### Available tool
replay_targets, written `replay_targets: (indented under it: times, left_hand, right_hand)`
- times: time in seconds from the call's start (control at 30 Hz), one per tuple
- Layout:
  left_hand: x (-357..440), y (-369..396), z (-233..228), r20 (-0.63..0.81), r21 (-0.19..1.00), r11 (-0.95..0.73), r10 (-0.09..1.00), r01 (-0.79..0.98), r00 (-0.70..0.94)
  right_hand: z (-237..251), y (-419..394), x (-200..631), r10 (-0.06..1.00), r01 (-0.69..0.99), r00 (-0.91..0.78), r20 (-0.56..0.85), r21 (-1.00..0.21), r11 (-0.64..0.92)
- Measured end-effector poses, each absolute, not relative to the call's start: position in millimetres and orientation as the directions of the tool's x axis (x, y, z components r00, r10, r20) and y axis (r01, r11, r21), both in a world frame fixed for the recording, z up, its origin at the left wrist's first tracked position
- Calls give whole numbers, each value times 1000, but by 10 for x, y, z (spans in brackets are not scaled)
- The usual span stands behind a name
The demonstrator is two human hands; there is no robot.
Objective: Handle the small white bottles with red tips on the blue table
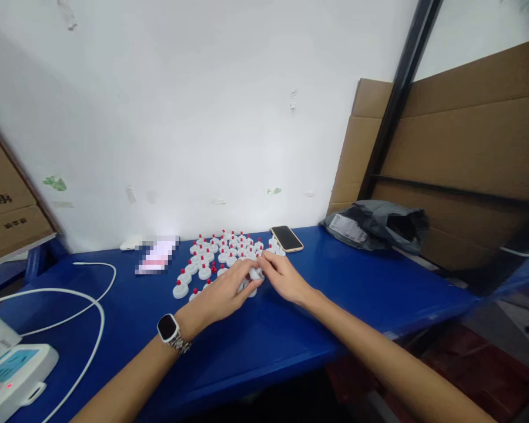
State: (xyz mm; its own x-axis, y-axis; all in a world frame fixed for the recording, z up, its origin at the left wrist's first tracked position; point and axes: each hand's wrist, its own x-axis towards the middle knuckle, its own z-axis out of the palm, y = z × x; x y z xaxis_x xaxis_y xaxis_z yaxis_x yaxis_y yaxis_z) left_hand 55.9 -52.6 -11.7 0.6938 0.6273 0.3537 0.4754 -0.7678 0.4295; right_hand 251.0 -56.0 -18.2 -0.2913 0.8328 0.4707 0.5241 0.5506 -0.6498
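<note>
My left hand (223, 291) is closed around a white cap (256, 274), thumb below it and fingers above. Against the top of that cap, my right hand (286, 279) has its thumb and fingertips pinched together. What sits between the right fingertips is hidden. Just beyond both hands, several round white caps with red tips (204, 272) stand on the blue table (291, 346). A few loose red tips (214, 267) lie among them. My left forearm and fingers cover part of the nearest caps.
A phone (287, 238) lies behind my right hand. Farther right is a grey plastic bag (377, 226). To the left are a blurred-out card (158, 255), a white cable (101, 317) and a white power strip (24, 376). A white wall (229, 117) closes off the back.
</note>
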Motion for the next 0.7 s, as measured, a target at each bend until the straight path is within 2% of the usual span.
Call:
replay_targets:
  times: [0.07, 0.17, 0.23, 0.33, 0.4, 0.57, 0.7]
  left_hand:
    - [665, -501, -116, 351, 347, -809, 581, 474, 734]
    - [788, -415, -104, 382, 236, -834, 552, 499, 741]
    - [847, -336, -89, 401, 208, -826, 561, 525, 724]
    - [928, -208, -66, 409, 179, -828, 553, 531, 726]
    - [984, -131, -57, 408, 165, -833, 546, 529, 732]
    - [1104, 7, -60, 417, 175, -810, 576, 559, 704]
    - [1109, 34, -40, 444, 179, -799, 586, 573, 678]
  right_hand:
    - [-176, -592, 2689, 837, 617, -282, 470, -579, 533]
    - [-141, -596, 2912, 813, 781, -321, 486, -350, 517]
    - [-121, -574, 3002, 817, 838, -361, 450, -229, 496]
    - [-122, -518, 3062, 844, 876, -385, 372, -141, 462]
    - [-136, -461, 3083, 864, 888, -354, 358, -161, 431]
    - [-180, -165, 3157, 922, 894, -114, 370, -366, 258]
    - [-243, 98, 3191, 935, 861, -123, 332, -432, 267]
